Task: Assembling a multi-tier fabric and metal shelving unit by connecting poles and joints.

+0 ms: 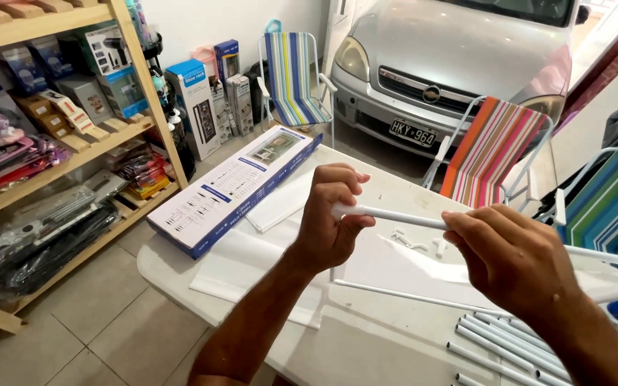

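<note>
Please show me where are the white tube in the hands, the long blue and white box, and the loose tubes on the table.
white tube (402, 215): head view, bare middle between hands.
long blue and white box (234, 187): head view, top face.
loose tubes (498, 342): head view, middle of the bundle.

One head camera looks down and forward, very near the white surface (366, 343). It faces a parked car (452, 64).

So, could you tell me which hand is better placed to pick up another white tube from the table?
Probably the right hand. The loose tubes lie just below it on the table, while the left hand pinches the end of the held tube, farther from them.
</note>
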